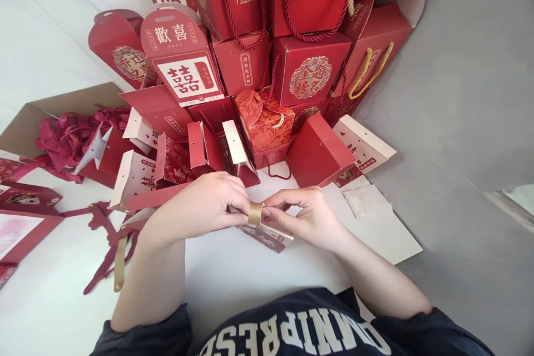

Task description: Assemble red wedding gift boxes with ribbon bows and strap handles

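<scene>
A loop of gold ribbon [255, 214] stands at the top of a small printed gift box [267, 236] on the white table. My left hand [217, 200] pinches the ribbon from the left, its fingers bent and pressed together. From the right, the thumb and fingertips of my right hand [304, 211] close on the ribbon's other side. Much of the box is hidden behind my hands, and only its patterned lower face shows. By my left forearm lie a loose gold ribbon strip [120, 264] and dark red ribbons [109, 228].
Red gift bags and boxes [311, 69] are stacked at the back. Several small red and white boxes [208, 150] stand just beyond my hands. A cardboard box [25, 130] of crumpled red ribbon [70, 136] sits at left. A flat white sheet [381, 228] lies at right.
</scene>
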Demonstrator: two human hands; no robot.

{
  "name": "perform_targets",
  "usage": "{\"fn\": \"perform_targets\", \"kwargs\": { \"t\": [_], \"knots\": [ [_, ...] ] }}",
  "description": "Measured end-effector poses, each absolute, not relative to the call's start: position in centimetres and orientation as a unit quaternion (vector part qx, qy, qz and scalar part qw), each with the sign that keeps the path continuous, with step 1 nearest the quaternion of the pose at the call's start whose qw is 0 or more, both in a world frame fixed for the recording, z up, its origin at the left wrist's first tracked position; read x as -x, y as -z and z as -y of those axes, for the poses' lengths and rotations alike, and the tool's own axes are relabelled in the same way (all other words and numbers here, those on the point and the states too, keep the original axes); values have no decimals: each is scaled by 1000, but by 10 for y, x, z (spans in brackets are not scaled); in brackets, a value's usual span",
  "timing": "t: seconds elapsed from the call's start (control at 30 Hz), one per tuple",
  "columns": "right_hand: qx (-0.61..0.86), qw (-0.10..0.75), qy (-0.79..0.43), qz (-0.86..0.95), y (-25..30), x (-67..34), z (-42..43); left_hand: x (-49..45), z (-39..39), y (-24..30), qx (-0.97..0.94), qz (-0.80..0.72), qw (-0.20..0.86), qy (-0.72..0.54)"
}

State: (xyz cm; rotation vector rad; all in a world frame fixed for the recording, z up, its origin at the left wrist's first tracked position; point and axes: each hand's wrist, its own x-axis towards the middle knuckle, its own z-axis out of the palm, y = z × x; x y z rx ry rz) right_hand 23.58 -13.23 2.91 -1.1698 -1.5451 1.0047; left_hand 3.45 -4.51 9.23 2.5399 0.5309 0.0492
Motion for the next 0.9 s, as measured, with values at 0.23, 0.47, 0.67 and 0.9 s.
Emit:
{"fn": "perform_targets", "kwargs": {
  "t": [0.23,0.47,0.67,0.9],
  "knots": [
    [475,455,-404,636,-28,-237,132,-34,45,-93,-944,-198,262,-21],
    [446,441,-422,654,-30,-240,132,-34,46,-93,-941,-200,271,-16],
    [445,416,-459,647,-33,-246,132,-34,46,-94,-937,-207,281,-17],
    [395,408,-512,644,-28,-246,125,-35,46,-93,-938,-201,280,-15]
  ]
}}
